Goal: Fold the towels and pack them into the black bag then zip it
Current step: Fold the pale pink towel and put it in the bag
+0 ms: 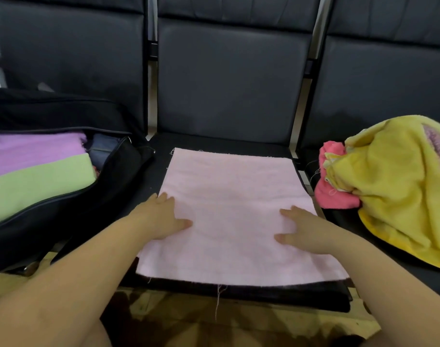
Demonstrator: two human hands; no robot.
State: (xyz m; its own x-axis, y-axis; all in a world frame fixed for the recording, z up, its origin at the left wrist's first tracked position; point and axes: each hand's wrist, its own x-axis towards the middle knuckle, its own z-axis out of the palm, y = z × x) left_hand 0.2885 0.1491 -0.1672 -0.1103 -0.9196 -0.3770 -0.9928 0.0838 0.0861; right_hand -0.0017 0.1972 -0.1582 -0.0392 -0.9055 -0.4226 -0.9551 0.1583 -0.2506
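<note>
While the pale pink towel (235, 216) lies flat on the middle black seat (239, 295), both hands rest on top of it. The left hand (161, 217) sits on the towel's left side, palm down. Its fingers are straight and a little spread, and the thumb points toward the middle of the towel. The right hand (301, 230) sits on the right side, also palm down, with straight fingers a little spread and the thumb sticking out to the left. Neither hand pinches the cloth. The towel looks smooth, and a few loose threads hang off its front edge.

On the seat to the left sits the black bag (93, 196), and its top is unzipped and wide open. Inside it, 2 folded towels show: a purple towel (36, 154) toward the back and a green towel (38, 184) just in front of it, touching it.

On the seat to the right there is a heap of towels not folded yet. A big yellow towel (399, 186) lies bunched up, and a bright pink towel (335, 194) pokes out from under its left side. This heap is near the pale pink towel but apart from it.
</note>
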